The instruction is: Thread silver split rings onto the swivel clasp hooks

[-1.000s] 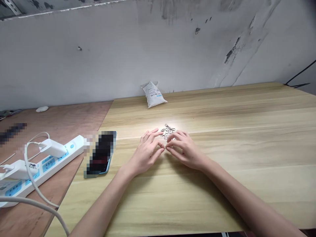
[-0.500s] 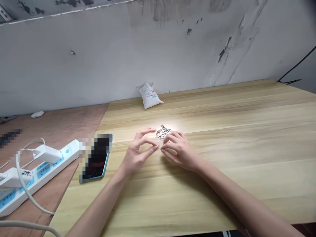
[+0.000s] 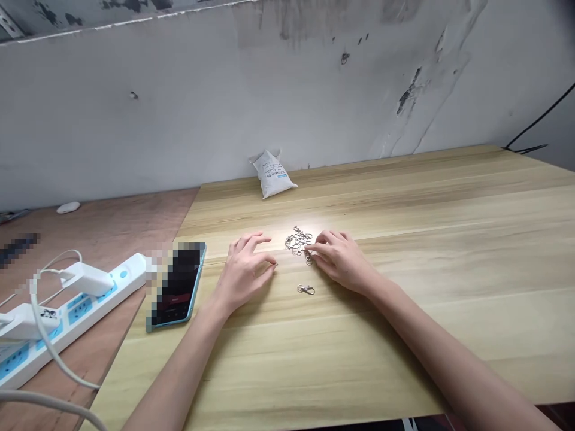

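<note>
Several small metal swivel clasps (image 3: 296,241) lie in a pile on the wooden table between my hands. To the left of the pile, my left hand (image 3: 246,269) has its thumb and index finger pinched around a tiny thing at the tips, too small to name. Its other fingers are raised. My right hand (image 3: 336,257) is at the pile's right edge, fingers apart, index tip reaching over a clasp (image 3: 308,258) there. One single clasp (image 3: 306,290) lies apart on the table, nearer to me than the pile.
A white plastic packet (image 3: 275,176) with a printed label rests near the wall. On the left lies a phone (image 3: 177,290) with a blue edge. Farther left, a white power strip (image 3: 76,320) with chargers and cables sits on a reddish board (image 3: 135,221).
My hands have moved apart, the left one to the left and the right one to the right and towards the pile. A single clasp now lies below where they met.
</note>
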Available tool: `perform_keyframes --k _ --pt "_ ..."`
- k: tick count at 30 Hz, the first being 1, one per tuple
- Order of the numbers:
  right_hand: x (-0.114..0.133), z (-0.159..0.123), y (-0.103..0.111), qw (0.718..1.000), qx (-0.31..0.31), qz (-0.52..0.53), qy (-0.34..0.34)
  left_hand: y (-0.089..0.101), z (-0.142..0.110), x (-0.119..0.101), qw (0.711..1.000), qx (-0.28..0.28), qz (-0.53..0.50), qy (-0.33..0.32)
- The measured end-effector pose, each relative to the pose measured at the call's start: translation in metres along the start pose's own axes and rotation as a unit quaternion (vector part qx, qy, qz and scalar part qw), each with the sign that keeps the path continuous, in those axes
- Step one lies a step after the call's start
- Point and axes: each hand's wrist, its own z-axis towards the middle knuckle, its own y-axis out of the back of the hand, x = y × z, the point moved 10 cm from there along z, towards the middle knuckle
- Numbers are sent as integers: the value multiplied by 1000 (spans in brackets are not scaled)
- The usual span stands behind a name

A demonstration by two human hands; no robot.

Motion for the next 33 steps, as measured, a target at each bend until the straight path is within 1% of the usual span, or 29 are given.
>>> perform_keyframes --k 3,6,11,16,18,21,24,28,30,33 --pt "4 0 -2 1000 10 -13 13 -3 0 -7 999 21 2 -24" --pt "11 2 0 1000 5 -22 21 -6 -1 -11 999 40 -7 -33" --pt "25 6 -1 997 -12 -49 57 -10 0 -10 999 24 -32 -6" --pt "40 7 -9 994 -12 -63 90 -26 2 -16 997 33 -64 7" --pt "43 7 -10 995 -16 -40 88 -31 3 -18 996 35 -75 12" --pt "43 6 -9 997 -31 26 62 -34 3 -19 996 29 -86 18" --pt "41 5 -6 994 -42 85 47 -33 4 -16 994 19 -103 30" --pt "37 4 -1 988 -54 137 37 -25 5 -9 988 7 -145 55" --pt "36 4 0 986 -48 158 38 -21 5 -8 983 1 -172 63" --pt "41 4 -4 983 -9 178 49 -18 6 -7 976 -2 -211 59"
